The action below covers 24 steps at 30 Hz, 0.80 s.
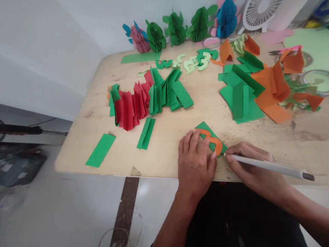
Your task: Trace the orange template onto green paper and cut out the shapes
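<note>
Near the front edge of the table, my left hand (194, 154) lies palm down. Its fingertips and thumb press on an orange wavy paper cutout (218, 145), which rests on a green paper piece (204, 125). My right hand (253, 166) is closed around a long white pen (275, 166) with a dark end. The pen's tip meets the lower right end of the green paper, beside the cutout. Part of the cutout and the green paper is hidden under my left fingers.
Folded red papers (128, 109) and green papers (167, 90) stand left of centre. A green strip (100, 150) and a folded green piece (146, 133) lie nearer. Green and orange sheets (268, 85) are piled right. Honeycomb paper figures (175, 29) and a white fan (262, 13) line the back.
</note>
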Motion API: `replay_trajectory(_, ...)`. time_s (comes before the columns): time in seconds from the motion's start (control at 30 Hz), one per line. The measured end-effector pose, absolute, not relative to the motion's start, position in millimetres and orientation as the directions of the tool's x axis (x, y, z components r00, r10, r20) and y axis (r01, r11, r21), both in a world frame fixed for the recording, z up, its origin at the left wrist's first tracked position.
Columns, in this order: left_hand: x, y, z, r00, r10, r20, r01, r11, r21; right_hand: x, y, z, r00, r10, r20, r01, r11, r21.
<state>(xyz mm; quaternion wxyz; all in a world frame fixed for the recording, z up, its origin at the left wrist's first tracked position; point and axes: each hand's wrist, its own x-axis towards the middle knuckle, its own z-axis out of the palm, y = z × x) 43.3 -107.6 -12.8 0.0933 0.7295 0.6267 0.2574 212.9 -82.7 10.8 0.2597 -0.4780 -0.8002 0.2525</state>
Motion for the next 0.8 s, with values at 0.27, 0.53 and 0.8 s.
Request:
replay_trajectory(0.27, 43.4, -107.4, -13.1, 0.078, 0.962, 0.263, 0.861, -0.197, 0.469, 212.8, -79.8, 11.4, -0.396, 0.899, 0.185, 0.654, 0.418, -0.630)
replay_trajectory(0.53, 43.9, -107.9, -12.0, 0.078, 0.965, 0.251, 0.859, -0.193, 0.474, 214.3, -79.2, 11.0, -0.375, 0.912, 0.166, 0.662, 0.389, -0.640)
replay_trajectory(0.8, 43.3, -107.6, -12.6, 0.074, 0.961, 0.266, 0.859, -0.197, 0.472, 212.4, -76.6, 12.4, -0.343, 0.916, 0.206, 0.665, 0.392, -0.636)
